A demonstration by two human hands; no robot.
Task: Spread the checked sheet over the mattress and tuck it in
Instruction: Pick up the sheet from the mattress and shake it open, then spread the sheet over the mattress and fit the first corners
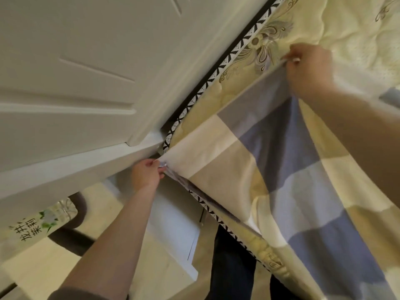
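Both hands pinch the checked sheet point(270, 161): left hand point(147, 174) at the mattress point(337, 24) corner mid-frame, right hand point(309, 68) further along its edge, upper right.

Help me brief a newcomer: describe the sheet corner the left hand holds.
Start at the white panelled board; the yellow mattress lies along it. At its near corner, the left hand pinches the checked sheet by its cream corner, unlike the grey edge the right hand holds.
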